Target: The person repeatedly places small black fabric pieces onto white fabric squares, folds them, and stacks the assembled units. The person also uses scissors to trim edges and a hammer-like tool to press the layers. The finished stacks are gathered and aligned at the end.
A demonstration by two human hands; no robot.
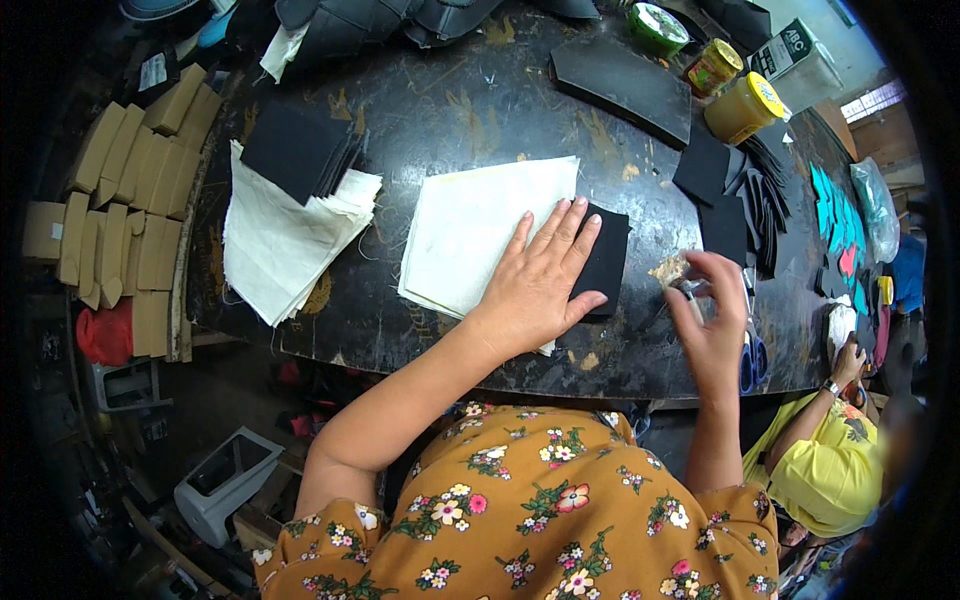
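My left hand (pixel 545 275) lies flat with its fingers stretched out. It presses on a stack of white cloth pieces (pixel 450 225) and on a black fabric piece (pixel 608 262) beside and partly under it. My right hand (pixel 718 315) is curled, thumb and forefinger closing around a small pale, greyish thing (pixel 690 288) that I cannot make out. A crusty tan lump (pixel 668 270) shows just beyond those fingertips. Blue-handled scissors (pixel 752 360) lie close to the right hand, partly hidden by it.
Left on the dark table (pixel 400 120), black pieces (pixel 300 150) rest on white cloth (pixel 280 245). A dark slab (pixel 625 90), a yellow-lidded jar (pixel 745 108), black strips (pixel 765 205) and teal pieces (pixel 845 225) lie right. Cardboard boxes (pixel 140 165) stand left; a yellow-clad person (pixel 830 460) works right.
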